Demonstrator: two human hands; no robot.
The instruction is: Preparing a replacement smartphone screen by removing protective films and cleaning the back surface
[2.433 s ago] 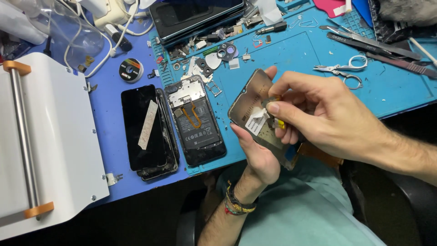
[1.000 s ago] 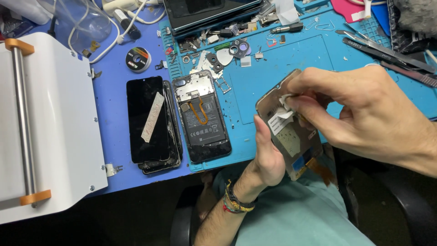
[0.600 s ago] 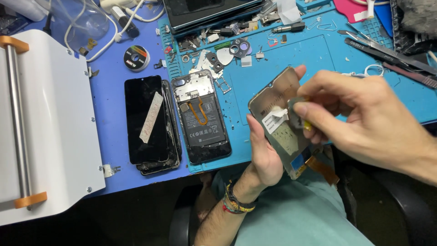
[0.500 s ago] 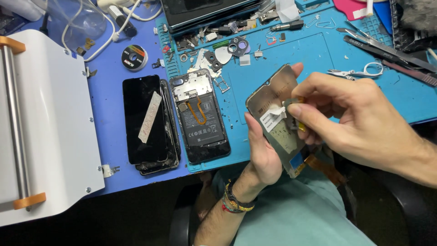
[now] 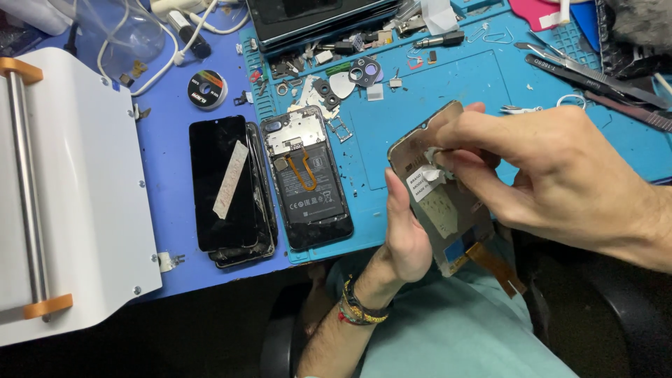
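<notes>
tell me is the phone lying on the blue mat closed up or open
Open. The phone lies face down with its back cover off: the black battery, an orange flex cable and the metal frame show.

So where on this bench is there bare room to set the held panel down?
The blue mat is bare between the opened phone and the right hand, below the loose parts. The mat's top edge and right side with tweezers are crowded. The white machine fills the left.

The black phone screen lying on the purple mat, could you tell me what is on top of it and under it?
A pale strip lies diagonally on the black screen. Another dark panel peeks out underneath; most of it is covered.
</notes>
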